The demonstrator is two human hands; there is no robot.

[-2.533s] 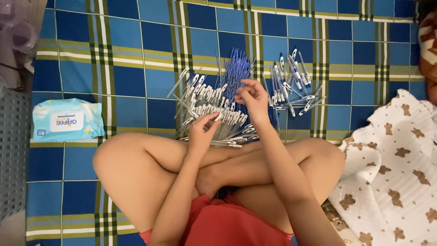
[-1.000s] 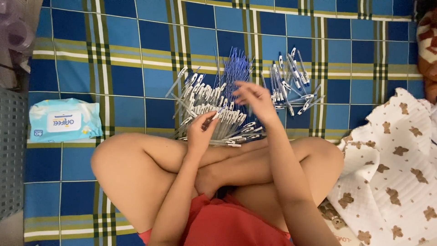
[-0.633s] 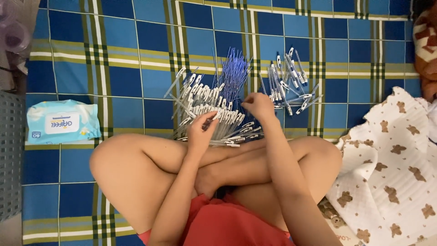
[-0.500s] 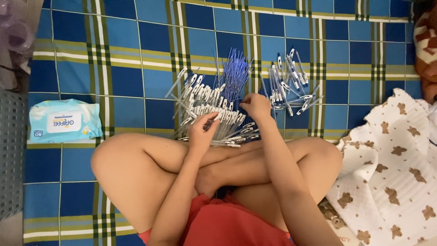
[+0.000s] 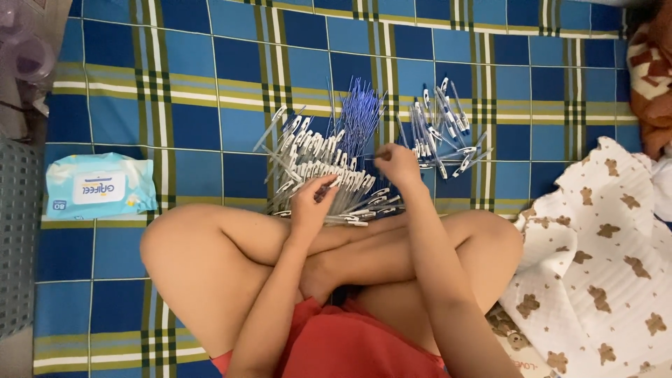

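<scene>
Floor: blue checked mat [image 5: 210, 91].
Left hand [image 5: 311, 203]: fingers curled, gripping one pen casing [image 5: 329, 190] above the casing pile [image 5: 315, 164].
Right hand [image 5: 397, 162]: fingertips pinched on a thin refill [image 5: 381, 152].

There is a single view, from a camera worn on the person's head. It looks almost straight down over crossed bare legs onto a blue, green and white checked mat [image 5: 210, 91], with the far side of the mat along the top of the frame. It sits close: knees and forearms fill the lower half, and the hands [image 5: 353, 185] meet just below the centre. The left edge shows what seems to be a grey basket wall [image 5: 17, 231], too cropped to tell surely. No second view overlaps it.
</scene>
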